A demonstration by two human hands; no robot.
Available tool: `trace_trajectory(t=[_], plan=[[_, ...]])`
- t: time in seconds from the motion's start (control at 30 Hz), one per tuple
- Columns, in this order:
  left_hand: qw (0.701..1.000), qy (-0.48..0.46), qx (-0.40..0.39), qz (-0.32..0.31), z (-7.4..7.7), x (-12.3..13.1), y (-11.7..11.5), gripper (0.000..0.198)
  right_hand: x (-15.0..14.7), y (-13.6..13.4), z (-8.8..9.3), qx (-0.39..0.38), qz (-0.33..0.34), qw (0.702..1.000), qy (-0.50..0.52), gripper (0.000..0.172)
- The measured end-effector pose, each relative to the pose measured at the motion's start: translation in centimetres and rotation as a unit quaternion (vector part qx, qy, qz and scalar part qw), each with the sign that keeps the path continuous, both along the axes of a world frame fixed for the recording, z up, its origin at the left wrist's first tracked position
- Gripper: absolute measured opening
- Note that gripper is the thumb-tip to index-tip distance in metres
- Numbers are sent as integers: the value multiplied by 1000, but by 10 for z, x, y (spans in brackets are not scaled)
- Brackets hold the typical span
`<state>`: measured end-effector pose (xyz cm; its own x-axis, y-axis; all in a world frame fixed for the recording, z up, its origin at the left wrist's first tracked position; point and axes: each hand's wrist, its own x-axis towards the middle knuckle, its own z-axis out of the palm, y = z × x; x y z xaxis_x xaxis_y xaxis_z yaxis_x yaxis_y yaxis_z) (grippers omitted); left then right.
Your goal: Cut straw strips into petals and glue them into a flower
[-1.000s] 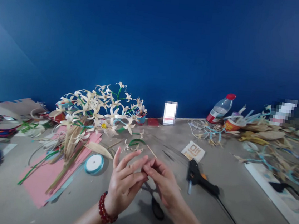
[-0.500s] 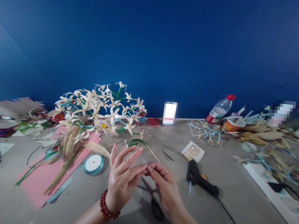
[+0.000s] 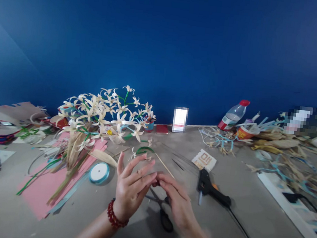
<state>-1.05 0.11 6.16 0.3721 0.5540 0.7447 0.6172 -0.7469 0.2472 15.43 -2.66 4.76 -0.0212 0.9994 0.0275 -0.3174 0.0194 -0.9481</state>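
Observation:
My left hand (image 3: 130, 190), with a red bead bracelet at the wrist, is raised over the table; its upper fingers are spread and its thumb and forefinger pinch together at the middle. My right hand (image 3: 177, 201) meets it there, fingertips pressed against the same spot. A thin wooden stick (image 3: 164, 165) runs up and away from that pinch. What else sits between the fingers is too small to make out. Black scissors (image 3: 163, 215) lie on the table right beneath both hands.
A bouquet of pale handmade flowers (image 3: 104, 113) stands at back left above pink paper (image 3: 44, 186). A teal ribbon spool (image 3: 99, 173) lies left of the hands, a black glue gun (image 3: 210, 190) with its cord right. A bottle (image 3: 233, 116) and dried husks crowd the right.
Both hands stay joined at the fingertips and have shifted only slightly; the right hand's fingers have stretched out flatter toward the left.

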Motion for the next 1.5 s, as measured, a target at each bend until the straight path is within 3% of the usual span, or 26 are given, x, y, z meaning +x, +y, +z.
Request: trace_trajectory(t=[0.13,0.23,0.37,0.43,0.57,0.77,0.9,1.03,1.17,1.23,1.33,1.43,1.5], plan=[[999,-29,-25,-21,0,0,2,28,5,-4,0,13,45,999,13,21],[988,-85,-123,-44,2,2,1,17,7,-6,1,8,95,995,-4,22],[949,-192,-243,-55,0,3,-2,12,12,-5,3,2,130,990,-55,23],[911,-255,-315,-72,-2,3,-3,15,15,-2,2,5,83,991,-102,22],[805,-359,-458,-120,-3,4,-4,23,17,1,-5,58,-23,976,-208,16],[640,-500,-557,-173,-1,11,-5,22,12,-1,-3,169,-42,950,-261,17],[586,-535,-582,-180,2,15,-6,21,8,-2,5,230,-53,914,-331,23],[555,-558,-592,-175,2,19,-10,19,4,-2,8,276,-82,878,-383,14],[563,-567,-577,-169,0,21,-11,17,4,-2,5,310,-107,860,-390,16],[578,-569,-562,-165,-1,21,-10,17,7,-2,3,308,-140,868,-363,15],[590,-563,-555,-167,-3,21,-10,17,11,1,1,247,-183,907,-287,14],[585,-559,-559,-178,-4,21,-10,16,12,3,-3,181,-144,939,-254,22],[580,-561,-561,-182,-5,21,-10,15,10,2,-4,180,-106,939,-272,15]])
